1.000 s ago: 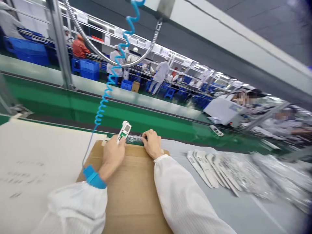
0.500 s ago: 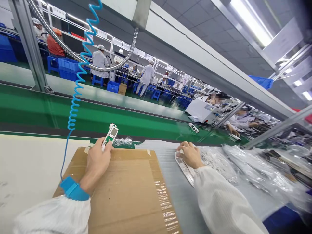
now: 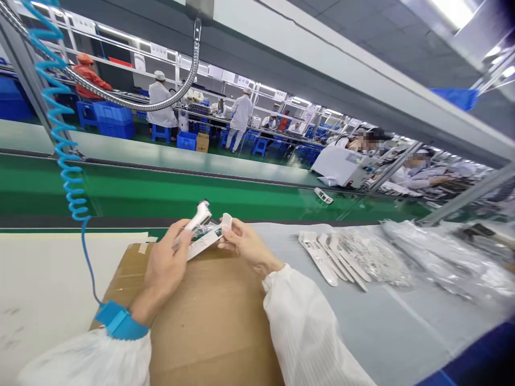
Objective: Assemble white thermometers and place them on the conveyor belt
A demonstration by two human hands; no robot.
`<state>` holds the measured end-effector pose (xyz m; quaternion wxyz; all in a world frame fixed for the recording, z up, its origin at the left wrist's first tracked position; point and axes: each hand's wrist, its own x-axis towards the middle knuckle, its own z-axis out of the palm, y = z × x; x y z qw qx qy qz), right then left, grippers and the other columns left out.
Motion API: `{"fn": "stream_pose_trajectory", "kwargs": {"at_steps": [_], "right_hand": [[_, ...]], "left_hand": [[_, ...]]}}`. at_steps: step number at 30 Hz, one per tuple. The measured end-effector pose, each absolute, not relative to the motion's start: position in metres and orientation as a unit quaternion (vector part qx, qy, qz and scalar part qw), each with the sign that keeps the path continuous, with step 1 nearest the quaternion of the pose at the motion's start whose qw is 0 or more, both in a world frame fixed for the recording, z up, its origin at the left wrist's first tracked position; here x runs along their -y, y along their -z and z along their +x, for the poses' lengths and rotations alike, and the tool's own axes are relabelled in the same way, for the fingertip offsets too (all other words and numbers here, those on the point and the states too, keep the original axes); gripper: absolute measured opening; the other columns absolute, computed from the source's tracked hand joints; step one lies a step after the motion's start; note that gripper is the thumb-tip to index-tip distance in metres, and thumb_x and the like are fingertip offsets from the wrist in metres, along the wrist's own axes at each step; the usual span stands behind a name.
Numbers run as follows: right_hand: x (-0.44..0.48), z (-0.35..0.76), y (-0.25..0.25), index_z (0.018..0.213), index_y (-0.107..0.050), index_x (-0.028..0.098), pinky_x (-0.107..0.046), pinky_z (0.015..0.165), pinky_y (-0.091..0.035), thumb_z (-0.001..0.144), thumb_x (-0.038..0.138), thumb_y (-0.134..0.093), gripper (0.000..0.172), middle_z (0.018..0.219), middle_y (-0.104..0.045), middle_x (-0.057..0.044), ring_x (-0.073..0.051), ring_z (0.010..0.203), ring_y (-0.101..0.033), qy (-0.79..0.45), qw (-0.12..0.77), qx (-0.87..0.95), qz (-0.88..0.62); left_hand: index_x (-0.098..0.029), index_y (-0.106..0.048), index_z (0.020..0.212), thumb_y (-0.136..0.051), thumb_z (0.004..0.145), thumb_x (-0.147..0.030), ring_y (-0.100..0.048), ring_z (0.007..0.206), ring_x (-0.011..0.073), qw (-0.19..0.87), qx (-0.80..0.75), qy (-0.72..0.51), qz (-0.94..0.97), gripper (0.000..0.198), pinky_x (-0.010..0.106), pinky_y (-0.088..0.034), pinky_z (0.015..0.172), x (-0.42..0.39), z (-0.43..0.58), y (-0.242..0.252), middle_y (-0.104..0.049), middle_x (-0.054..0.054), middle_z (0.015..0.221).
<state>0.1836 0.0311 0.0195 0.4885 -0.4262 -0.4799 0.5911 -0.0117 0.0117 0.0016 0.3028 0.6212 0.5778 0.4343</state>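
One long green conveyor belt [image 3: 161, 193] crosses the view from 9 to 3 o'clock, beyond the grey table [image 3: 382, 332]. At 6 o'clock on the table lies a brown cardboard sheet [image 3: 209, 321] with a strip of tape at its far left corner. To its 9 o'clock a white sheet [image 3: 40, 268] bears faint grey marks too blurred to read. At 3 o'clock a heap of clear plastic bags [image 3: 434, 262] spreads over the table. Just at the heap's 9 o'clock side a row of white shells [image 3: 330, 257] lies fanned, each overlapping the next. A blue coiled cord [image 3: 60, 134] hangs from 11 o'clock down to a blue wrist strap [image 3: 120, 321] on the left forearm.

Over the far edge of the cardboard, the left hand [image 3: 167, 265] is closed around the lower part of a white handheld device [image 3: 201, 213], whose head points up toward 1 o'clock. The right hand [image 3: 243, 244], just at 3 o'clock of the left, pinches one end of a flat white shell [image 3: 201, 246] between thumb and fingers. The shell slants toward 8 o'clock, and its other end reaches the left hand's fingers. A crumpled clear bag [image 3: 205, 230] sits between device and shell. White labels on the shelf rails at 12 o'clock are too small to read.
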Motion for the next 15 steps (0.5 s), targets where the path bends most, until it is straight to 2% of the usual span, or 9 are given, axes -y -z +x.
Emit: {"fn": "stream_pose_trajectory", "kwargs": {"at_steps": [3, 6, 9, 12, 15], "right_hand": [[-0.028, 0.162, 0.003, 0.106, -0.069, 0.021, -0.032, 0.079, -0.057, 0.073, 0.041, -0.083, 0.041, 0.088, -0.061, 0.000, -0.011, 0.074, -0.059, -0.617, 0.526, 0.446, -0.380], [-0.027, 0.165, 0.017, 0.107, -0.070, 0.022, -0.032, 0.077, -0.055, 0.072, 0.043, -0.084, 0.043, 0.094, -0.066, -0.003, -0.013, 0.076, -0.060, -0.589, 0.555, 0.451, -0.377], [-0.026, 0.176, 0.020, 0.111, -0.070, 0.025, -0.035, 0.089, -0.051, 0.074, 0.045, -0.082, 0.045, 0.110, -0.069, -0.005, -0.019, 0.094, -0.063, -0.562, 0.560, 0.476, -0.379], [-0.023, 0.177, 0.015, 0.112, -0.069, 0.026, -0.037, 0.103, -0.044, 0.076, 0.048, -0.080, 0.043, 0.118, -0.069, -0.004, -0.022, 0.112, -0.060, -0.558, 0.566, 0.480, -0.372], [-0.020, 0.169, 0.008, 0.101, -0.068, 0.023, -0.040, 0.097, -0.049, 0.082, 0.065, -0.066, 0.046, 0.110, -0.070, -0.006, -0.023, 0.105, -0.063, -0.628, 0.586, 0.378, -0.346]], "left_hand": [[-0.028, -0.060, 0.127, -0.047, 0.095, -0.045, -0.058, 0.112, 0.0248, 0.241, -0.540, -0.412, 0.693, 0.039, 0.039, -0.044, 0.098, -0.012, -0.010, 0.003, -0.066, 0.004, 0.127], [-0.027, -0.062, 0.125, -0.054, 0.092, -0.039, -0.059, 0.114, 0.0251, 0.238, -0.540, -0.391, 0.706, 0.036, 0.040, -0.044, 0.101, -0.012, -0.008, 0.005, -0.066, 0.004, 0.127], [-0.026, -0.063, 0.123, -0.057, 0.090, -0.038, -0.061, 0.113, 0.0238, 0.278, -0.534, -0.389, 0.698, 0.035, 0.037, -0.046, 0.099, -0.011, -0.005, 0.004, -0.067, 0.003, 0.127], [-0.026, -0.060, 0.127, -0.050, 0.095, -0.040, -0.060, 0.117, 0.0222, 0.295, -0.506, -0.391, 0.710, 0.037, 0.035, -0.046, 0.101, -0.006, -0.001, 0.001, -0.064, 0.003, 0.131], [-0.030, -0.055, 0.135, -0.036, 0.101, -0.041, -0.060, 0.119, 0.0234, 0.249, -0.509, -0.354, 0.744, 0.040, 0.037, -0.046, 0.100, 0.002, 0.007, -0.002, -0.063, 0.002, 0.133]]}}
